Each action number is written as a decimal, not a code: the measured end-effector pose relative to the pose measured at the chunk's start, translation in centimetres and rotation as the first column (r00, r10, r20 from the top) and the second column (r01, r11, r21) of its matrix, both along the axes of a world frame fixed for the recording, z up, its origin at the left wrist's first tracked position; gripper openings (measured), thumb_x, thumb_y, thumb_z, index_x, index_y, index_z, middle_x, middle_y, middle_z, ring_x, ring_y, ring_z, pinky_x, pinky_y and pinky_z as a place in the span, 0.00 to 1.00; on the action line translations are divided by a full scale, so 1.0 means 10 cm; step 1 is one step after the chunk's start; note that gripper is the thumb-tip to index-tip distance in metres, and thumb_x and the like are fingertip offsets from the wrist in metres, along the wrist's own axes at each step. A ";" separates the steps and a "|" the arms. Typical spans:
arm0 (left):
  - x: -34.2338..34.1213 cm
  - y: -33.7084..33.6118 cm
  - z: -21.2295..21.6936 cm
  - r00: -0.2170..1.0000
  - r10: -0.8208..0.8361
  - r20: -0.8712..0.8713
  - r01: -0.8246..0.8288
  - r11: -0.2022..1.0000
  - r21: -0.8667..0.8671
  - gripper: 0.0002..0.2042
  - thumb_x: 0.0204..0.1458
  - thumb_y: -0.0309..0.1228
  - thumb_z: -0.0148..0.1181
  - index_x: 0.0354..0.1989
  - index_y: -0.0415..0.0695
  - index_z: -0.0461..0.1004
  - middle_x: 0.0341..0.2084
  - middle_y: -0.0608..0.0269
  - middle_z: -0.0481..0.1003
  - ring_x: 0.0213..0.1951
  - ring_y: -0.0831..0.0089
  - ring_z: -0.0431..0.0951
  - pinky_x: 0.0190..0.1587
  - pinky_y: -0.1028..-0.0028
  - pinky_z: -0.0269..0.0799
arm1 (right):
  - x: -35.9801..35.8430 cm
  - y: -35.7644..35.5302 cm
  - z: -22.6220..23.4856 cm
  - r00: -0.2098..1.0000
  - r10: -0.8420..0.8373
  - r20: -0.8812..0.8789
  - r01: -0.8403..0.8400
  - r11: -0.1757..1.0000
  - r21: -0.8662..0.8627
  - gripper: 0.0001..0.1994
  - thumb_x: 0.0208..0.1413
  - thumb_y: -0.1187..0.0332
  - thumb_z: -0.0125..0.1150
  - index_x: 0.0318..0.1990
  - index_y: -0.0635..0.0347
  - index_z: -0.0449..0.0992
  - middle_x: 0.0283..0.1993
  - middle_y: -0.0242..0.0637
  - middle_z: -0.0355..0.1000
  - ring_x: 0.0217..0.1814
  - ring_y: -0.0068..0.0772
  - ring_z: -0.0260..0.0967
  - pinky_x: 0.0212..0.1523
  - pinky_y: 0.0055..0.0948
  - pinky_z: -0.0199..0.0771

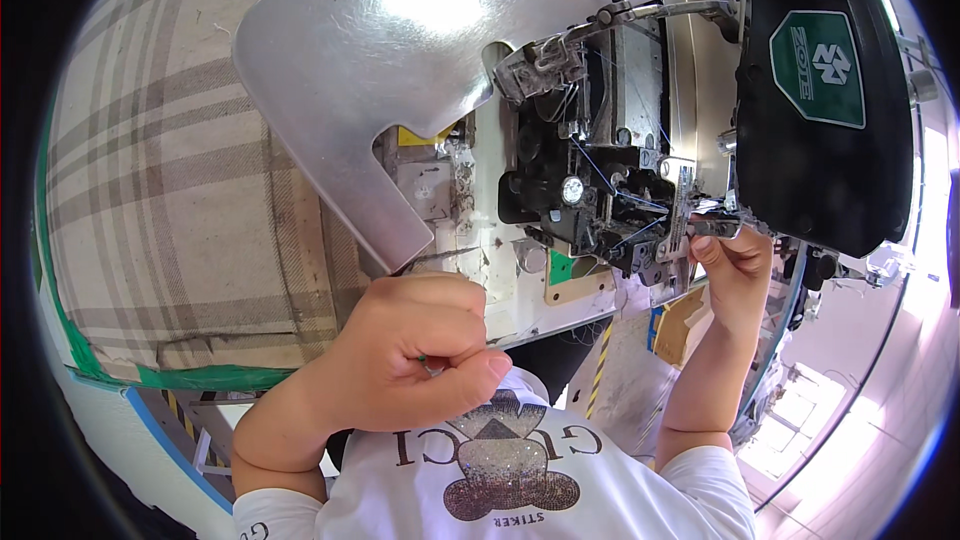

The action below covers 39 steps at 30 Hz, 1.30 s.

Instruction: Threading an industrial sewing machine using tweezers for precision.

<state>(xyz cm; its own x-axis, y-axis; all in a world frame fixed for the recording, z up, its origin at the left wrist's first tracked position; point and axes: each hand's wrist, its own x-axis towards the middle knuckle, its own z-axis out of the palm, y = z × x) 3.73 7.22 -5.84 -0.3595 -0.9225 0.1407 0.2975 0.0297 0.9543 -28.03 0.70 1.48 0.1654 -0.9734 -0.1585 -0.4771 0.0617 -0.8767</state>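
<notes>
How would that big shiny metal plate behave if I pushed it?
The metal plate would probably stay stiff, since its broad sheet shows no sag. Its smooth, glaring surface suggests it may feel slippery. Being wide and flat, it seems unlikely to roll.

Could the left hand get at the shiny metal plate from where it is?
Probably yes: the left hand, in a fist, appears close to the near end of the metal plate, with nothing visible between; it may need to uncurl.
</notes>
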 end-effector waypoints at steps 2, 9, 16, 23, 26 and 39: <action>-0.01 0.01 0.01 0.997 -0.020 -0.077 0.022 0.999 0.030 0.15 0.48 0.23 0.63 0.13 0.39 0.65 0.14 0.64 0.59 0.17 0.72 0.58 0.19 0.69 0.50 | 0.01 0.00 0.01 1.000 -0.018 -0.011 0.019 1.000 0.012 0.11 0.56 0.74 0.67 0.45 0.71 0.80 0.32 0.36 0.79 0.29 0.14 0.69 0.29 0.13 0.62; 0.01 0.00 0.02 0.997 -0.068 -0.025 0.069 0.997 0.039 0.16 0.48 0.23 0.62 0.13 0.40 0.64 0.14 0.64 0.59 0.17 0.71 0.58 0.20 0.69 0.50 | 0.01 0.01 -0.03 0.996 -0.068 -0.050 0.069 0.998 0.014 0.12 0.53 0.65 0.71 0.37 0.67 0.81 0.29 0.34 0.77 0.26 0.20 0.70 0.28 0.18 0.70; 0.00 0.00 0.02 0.997 -0.076 -0.008 0.077 0.997 0.025 0.16 0.48 0.23 0.62 0.13 0.39 0.63 0.14 0.64 0.58 0.17 0.70 0.58 0.20 0.68 0.50 | -0.02 0.06 -0.05 0.998 -0.070 -0.005 0.071 0.996 0.050 0.11 0.56 0.68 0.68 0.38 0.69 0.81 0.28 0.36 0.78 0.28 0.17 0.68 0.31 0.17 0.67; 0.02 0.00 0.02 0.997 -0.066 -0.027 0.068 0.997 0.045 0.15 0.48 0.23 0.61 0.13 0.40 0.63 0.14 0.64 0.58 0.17 0.70 0.58 0.20 0.68 0.51 | -0.01 -0.02 0.04 1.000 -0.026 0.009 0.026 0.999 0.022 0.07 0.55 0.75 0.67 0.38 0.73 0.80 0.33 0.39 0.79 0.32 0.19 0.73 0.31 0.17 0.68; 0.02 0.00 0.02 0.998 -0.064 -0.014 0.064 0.997 0.033 0.15 0.48 0.24 0.62 0.13 0.40 0.63 0.14 0.64 0.58 0.17 0.70 0.58 0.20 0.68 0.51 | -0.01 -0.02 0.05 0.999 0.022 -0.034 -0.022 1.000 -0.015 0.07 0.55 0.77 0.66 0.38 0.74 0.80 0.36 0.40 0.80 0.33 0.18 0.73 0.30 0.15 0.67; 0.02 0.00 0.02 0.995 -0.095 0.010 0.094 0.995 0.013 0.16 0.48 0.25 0.62 0.13 0.40 0.63 0.14 0.63 0.57 0.18 0.69 0.58 0.20 0.67 0.51 | 0.03 0.04 0.01 0.996 -0.029 -0.080 0.029 1.000 0.002 0.08 0.57 0.70 0.67 0.35 0.69 0.82 0.29 0.36 0.79 0.26 0.16 0.69 0.29 0.18 0.68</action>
<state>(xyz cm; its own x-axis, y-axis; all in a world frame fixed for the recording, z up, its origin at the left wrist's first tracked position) 3.89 7.19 -5.66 -0.4466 -0.8859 0.1254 0.2879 -0.0096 0.9576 -27.75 1.10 1.61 0.1240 -0.9770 -0.1736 -0.5433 0.0796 -0.8358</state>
